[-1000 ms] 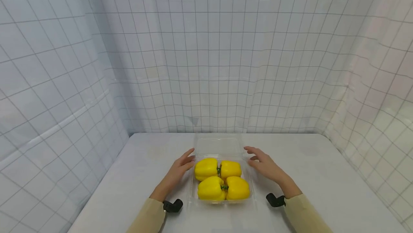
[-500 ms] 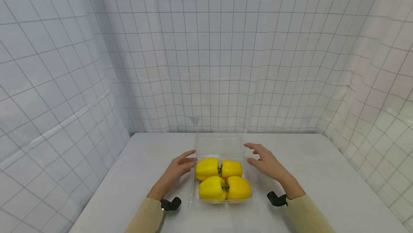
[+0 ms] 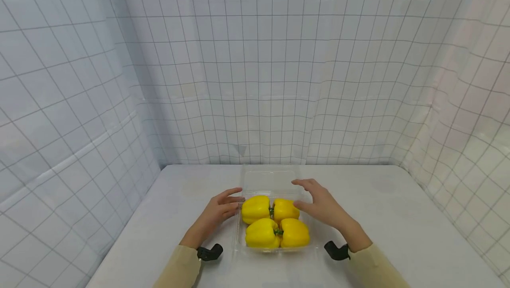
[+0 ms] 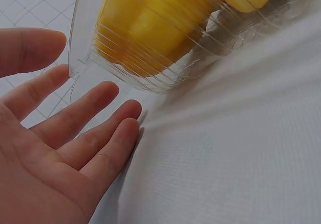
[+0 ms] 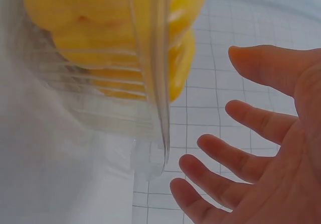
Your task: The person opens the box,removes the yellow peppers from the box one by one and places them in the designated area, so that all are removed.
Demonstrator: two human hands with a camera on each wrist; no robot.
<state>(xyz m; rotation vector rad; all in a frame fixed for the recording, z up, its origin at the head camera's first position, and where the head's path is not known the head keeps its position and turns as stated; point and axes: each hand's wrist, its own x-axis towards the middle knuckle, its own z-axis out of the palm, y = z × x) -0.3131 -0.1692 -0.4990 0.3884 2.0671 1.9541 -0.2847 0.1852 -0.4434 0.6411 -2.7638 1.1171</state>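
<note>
A clear plastic clamshell box (image 3: 314,249) stands on the table, its lid (image 3: 270,181) folded open toward the back. Several yellow bell peppers (image 3: 261,233) lie inside in two rows, their green stems toward the middle. My left hand (image 3: 217,212) is at the box's back left corner with fingers extended; in the left wrist view its fingertips lie close to the clear wall (image 4: 150,78), and contact is hard to tell. Over the back right side hovers my right hand (image 3: 323,206), fingers spread and holding nothing. From the right wrist view, a gap separates those fingers from the box edge (image 5: 159,83).
The white table (image 3: 179,199) extends to both sides of the box. Its back edge meets a white grid-patterned curtain (image 3: 275,79), which also hangs at left and right. A black strap mount (image 3: 211,252) sits on each wrist.
My right hand has moved left, over the box's back right side, its thumb now overlapping a pepper in the head view. My left hand has shifted only slightly. The box and peppers stay put.
</note>
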